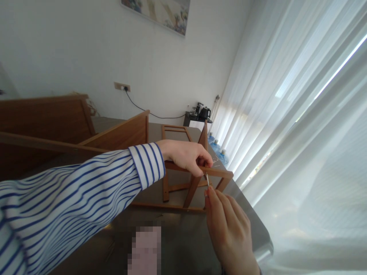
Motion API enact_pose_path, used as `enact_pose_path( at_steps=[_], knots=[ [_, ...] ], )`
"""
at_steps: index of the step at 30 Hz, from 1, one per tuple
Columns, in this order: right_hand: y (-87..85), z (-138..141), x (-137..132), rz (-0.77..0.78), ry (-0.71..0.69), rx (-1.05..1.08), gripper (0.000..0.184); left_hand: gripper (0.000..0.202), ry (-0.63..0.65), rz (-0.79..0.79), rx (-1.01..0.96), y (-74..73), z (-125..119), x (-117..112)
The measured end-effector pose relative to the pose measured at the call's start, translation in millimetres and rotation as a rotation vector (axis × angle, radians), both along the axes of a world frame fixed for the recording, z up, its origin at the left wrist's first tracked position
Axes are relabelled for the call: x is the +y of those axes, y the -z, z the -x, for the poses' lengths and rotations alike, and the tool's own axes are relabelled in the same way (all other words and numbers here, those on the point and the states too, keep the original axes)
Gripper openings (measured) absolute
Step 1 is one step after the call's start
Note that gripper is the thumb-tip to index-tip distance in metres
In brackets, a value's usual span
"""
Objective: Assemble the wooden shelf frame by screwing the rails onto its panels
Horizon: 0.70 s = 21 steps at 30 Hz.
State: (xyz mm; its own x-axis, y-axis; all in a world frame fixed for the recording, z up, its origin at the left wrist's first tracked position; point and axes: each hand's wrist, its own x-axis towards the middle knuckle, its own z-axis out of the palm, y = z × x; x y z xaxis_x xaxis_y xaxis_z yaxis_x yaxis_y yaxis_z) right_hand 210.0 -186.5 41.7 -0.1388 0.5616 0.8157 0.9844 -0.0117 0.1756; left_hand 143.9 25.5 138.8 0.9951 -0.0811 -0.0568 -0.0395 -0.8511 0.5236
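Observation:
My left hand (185, 156), in a blue-striped white sleeve, reaches across from the left. Its fingers are closed around the rail of a brown wooden frame (222, 173), near a corner joint. Below it, my right hand (229, 225) is closed on a screwdriver whose thin metal shaft (208, 181) points up at the underside of that rail. The screwdriver's handle is hidden inside my fingers. Whether a screw sits at the tip is too small to tell. Slanted wooden legs and a long lower bar (169, 207) belong to the same structure.
Larger wooden panels (123, 131) stand to the left on the dark table (246, 202), whose rounded edge runs along the right. White curtains (286, 114) hang beyond it. Blue water bottles (223, 156) are on the floor. A black kettle (205, 112) stands at the back, and a cable (155, 115) crosses the wall.

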Motion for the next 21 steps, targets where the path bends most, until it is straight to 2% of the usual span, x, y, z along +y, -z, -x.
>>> enact_pose_path(
  at_steps=[5,10,15,21],
  knots=[
    [-4.0,2.0,4.1,0.013,-0.032,0.123,0.02,0.028,0.0,0.003,-0.003,0.4,0.0,-0.4],
    [-6.0,-0.3,8.6,0.014,-0.1,0.412,0.008,0.029,0.003,-0.006,-0.002,-0.9,0.9,-0.2],
    [-8.7,0.2,11.5,0.098,-0.164,0.697,0.01,0.031,0.003,-0.015,0.006,-1.9,1.7,-0.3],
    [-10.1,-1.7,7.4,0.2,-0.238,0.928,0.015,0.031,-0.01,-0.021,-0.006,-0.1,1.6,-0.2]
  ],
)
